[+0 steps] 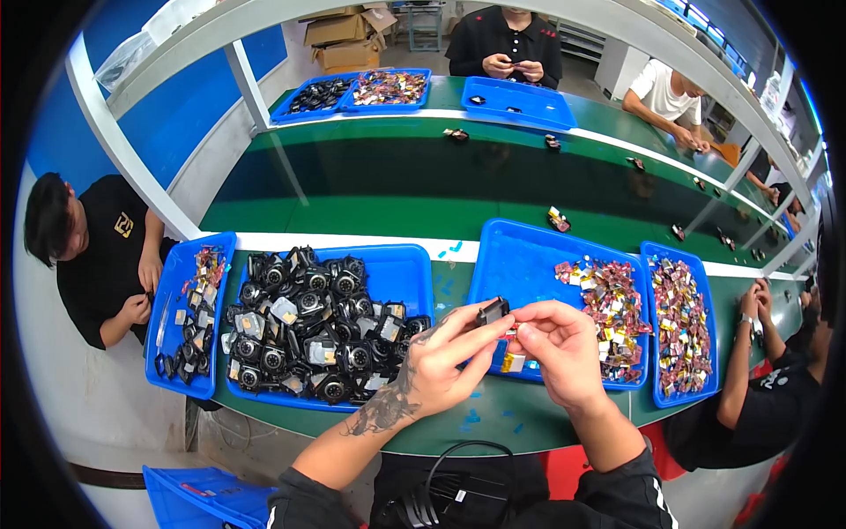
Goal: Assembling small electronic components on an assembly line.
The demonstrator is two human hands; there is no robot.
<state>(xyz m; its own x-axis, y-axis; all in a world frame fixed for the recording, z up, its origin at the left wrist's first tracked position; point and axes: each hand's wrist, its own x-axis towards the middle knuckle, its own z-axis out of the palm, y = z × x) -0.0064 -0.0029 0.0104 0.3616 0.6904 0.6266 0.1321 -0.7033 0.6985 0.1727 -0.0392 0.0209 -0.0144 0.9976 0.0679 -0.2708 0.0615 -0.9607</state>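
My left hand (443,363) holds a small black plastic housing (493,310) between thumb and fingers, at the near edge of the table. Close against it, my right hand (561,351) pinches a small part with red on it. A yellow-and-silver battery (513,362) hangs just below the fingertips, seemingly joined to that part; the join is hidden. Left of my hands, a blue tray (401,275) is heaped with black watch-like housings (308,304). Behind my right hand, another blue tray (515,256) has small batteries with reddish circuit pieces (604,304) piled on its right side.
A narrow blue tray (649,249) of similar pieces stands at right, another tray (227,242) at far left. Beyond runs a green conveyor belt (370,189) carrying scattered assemblies. White frame posts (248,84) rise around the line. Several people work nearby. A blue bin (189,494) sits low at left.
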